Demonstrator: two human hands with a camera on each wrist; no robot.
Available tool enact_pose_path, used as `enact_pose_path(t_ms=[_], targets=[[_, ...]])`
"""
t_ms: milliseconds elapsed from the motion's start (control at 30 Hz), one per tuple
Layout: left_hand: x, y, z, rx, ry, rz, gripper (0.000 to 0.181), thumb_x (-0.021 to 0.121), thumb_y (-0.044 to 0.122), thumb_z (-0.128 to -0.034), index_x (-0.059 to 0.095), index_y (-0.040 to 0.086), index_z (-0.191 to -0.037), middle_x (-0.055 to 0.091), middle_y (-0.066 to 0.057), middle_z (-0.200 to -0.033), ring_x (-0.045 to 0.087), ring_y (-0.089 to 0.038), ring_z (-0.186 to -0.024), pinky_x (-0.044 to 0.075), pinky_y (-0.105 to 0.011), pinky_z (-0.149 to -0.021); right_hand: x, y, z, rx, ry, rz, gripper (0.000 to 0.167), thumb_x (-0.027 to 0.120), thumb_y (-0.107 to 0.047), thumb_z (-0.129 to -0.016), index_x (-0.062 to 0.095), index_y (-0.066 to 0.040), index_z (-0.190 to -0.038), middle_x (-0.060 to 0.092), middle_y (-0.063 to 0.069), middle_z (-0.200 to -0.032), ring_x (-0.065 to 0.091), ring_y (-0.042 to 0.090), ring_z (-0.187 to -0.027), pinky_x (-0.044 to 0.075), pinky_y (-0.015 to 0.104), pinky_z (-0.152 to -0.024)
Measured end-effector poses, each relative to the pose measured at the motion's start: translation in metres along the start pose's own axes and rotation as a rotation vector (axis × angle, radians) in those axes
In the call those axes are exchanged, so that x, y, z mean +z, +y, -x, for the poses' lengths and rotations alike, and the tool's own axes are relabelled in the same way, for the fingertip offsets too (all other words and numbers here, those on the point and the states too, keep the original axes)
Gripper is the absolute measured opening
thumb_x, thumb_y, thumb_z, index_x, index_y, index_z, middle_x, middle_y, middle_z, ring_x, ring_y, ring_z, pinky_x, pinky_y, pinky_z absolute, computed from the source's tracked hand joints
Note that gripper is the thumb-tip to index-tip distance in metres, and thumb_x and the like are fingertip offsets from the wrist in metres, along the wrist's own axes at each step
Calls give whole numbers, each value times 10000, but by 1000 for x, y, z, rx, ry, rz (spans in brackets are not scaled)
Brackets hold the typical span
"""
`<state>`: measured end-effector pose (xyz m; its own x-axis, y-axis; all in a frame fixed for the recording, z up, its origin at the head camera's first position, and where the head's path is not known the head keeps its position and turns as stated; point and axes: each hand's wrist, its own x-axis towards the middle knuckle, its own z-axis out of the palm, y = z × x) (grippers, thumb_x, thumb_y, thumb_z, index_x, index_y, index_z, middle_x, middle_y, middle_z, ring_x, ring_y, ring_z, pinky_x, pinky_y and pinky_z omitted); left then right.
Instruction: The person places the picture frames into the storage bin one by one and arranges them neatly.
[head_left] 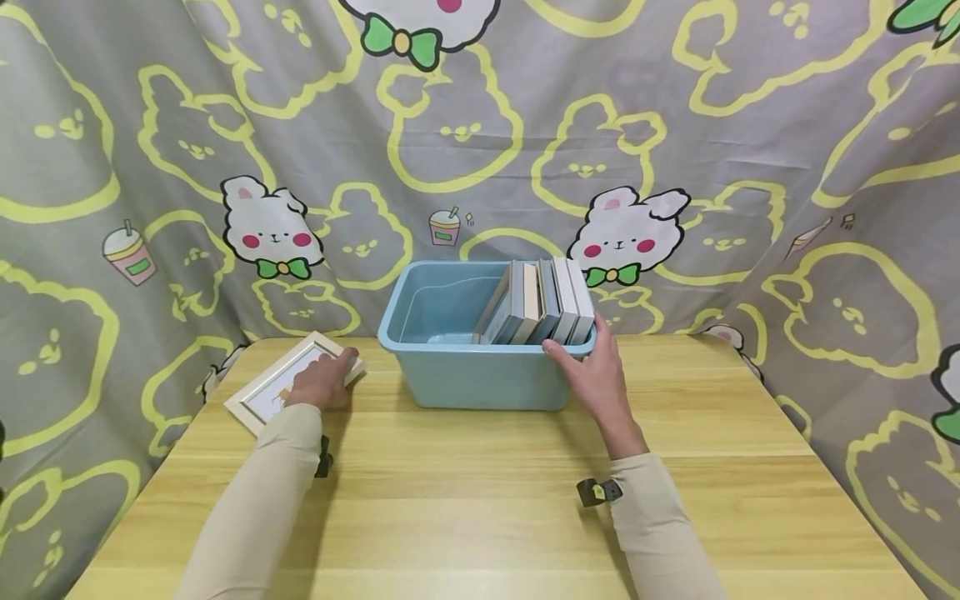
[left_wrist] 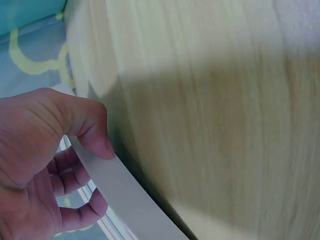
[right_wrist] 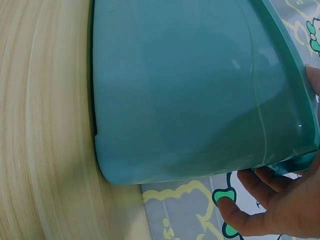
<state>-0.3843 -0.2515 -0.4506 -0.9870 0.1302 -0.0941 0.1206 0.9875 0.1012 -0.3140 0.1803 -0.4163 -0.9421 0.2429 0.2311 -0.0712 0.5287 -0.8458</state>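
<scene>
My left hand (head_left: pixel 321 382) grips the right-hand edge of a pale picture frame (head_left: pixel 251 406) on the left of the table. In the left wrist view, the thumb presses the white outer side of the frame (left_wrist: pixel 120 192) while the fingers lie over its face. My right hand (head_left: pixel 597 373) holds the front right corner of a light blue plastic bin (head_left: pixel 480 379), thumb on the front rim. The right wrist view has the fingers (right_wrist: pixel 245 220) curled under the rim of the bin (right_wrist: pixel 185 95). Several flat, book-like items (head_left: pixel 536 304) stand in the bin's right half, some leaning.
The wooden table (head_left: pixel 465 500) reaches back to a grey curtain (head_left: pixel 480 150) with yellow outlines and white rabbit faces. This curtain also hangs along both sides. The bin's left half shows its bare inner wall and floor.
</scene>
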Motion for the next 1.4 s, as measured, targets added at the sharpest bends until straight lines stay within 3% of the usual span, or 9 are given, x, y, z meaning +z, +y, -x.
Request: enact_pose_path(t_ms=[200, 433, 567, 1067, 1233, 1400], targets=[[-8, -8, 2, -10, 32, 52, 826, 636, 44, -710, 278, 210, -1435, 499, -306, -1063, 555, -377, -766, 450, -447, -534, 0, 0, 1, -2, -8, -9, 1051, 664, -686, -758, 163, -212, -1552, 325, 107, -1539, 362, 300, -1380, 320, 557, -1124], [-23, -9, 7, 7, 127, 133, 945, 683, 41, -636, 244, 186, -1461, 488, -277, -1036, 547, -359, -747, 434, -390, -517, 0, 0, 0, -9, -10, -12, 1043, 655, -691, -762, 164, -217, -1551, 332, 103, -1535, 367, 297, -1377, 319, 558, -1124], [-27, -10, 6, 12, 170, 170, 1000, 712, 50, -642, 199, 177, -1491, 477, -282, -1086, 543, -357, -752, 429, -378, -531, -1, 1, 0, -5, -8, -17, 1042, 661, -687, -760, 168, -219, -1550, 333, 98, -1533, 368, 291, -1375, 323, 559, -1120], [-39, -9, 15, 8, 293, 308, 984, 701, 36, -652, 205, 195, -1487, 475, -256, -1149, 551, -380, -859, 475, -448, -656, -2, -1, -1, 16, -25, -25, 1051, 658, -687, -762, 145, -226, -1555, 317, 95, -1544, 357, 292, -1379, 312, 562, -1126], [-43, -7, 19, -11, 324, 362, 1003, 698, 34, -670, 177, 205, -1511, 465, -245, -1173, 550, -399, -950, 495, -526, -755, -2, -2, 0, 19, -18, -23, 1046, 660, -683, -763, 154, -221, -1553, 317, 97, -1545, 353, 292, -1385, 310, 561, -1128], [-44, -8, 22, 8, 367, 419, 1002, 687, 0, -683, 163, 166, -1521, 462, -246, -1184, 520, -392, -1017, 470, -580, -864, -2, -2, 1, 16, -17, -17, 1030, 655, -673, -775, 155, -220, -1553, 313, 95, -1547, 354, 292, -1384, 313, 563, -1125]])
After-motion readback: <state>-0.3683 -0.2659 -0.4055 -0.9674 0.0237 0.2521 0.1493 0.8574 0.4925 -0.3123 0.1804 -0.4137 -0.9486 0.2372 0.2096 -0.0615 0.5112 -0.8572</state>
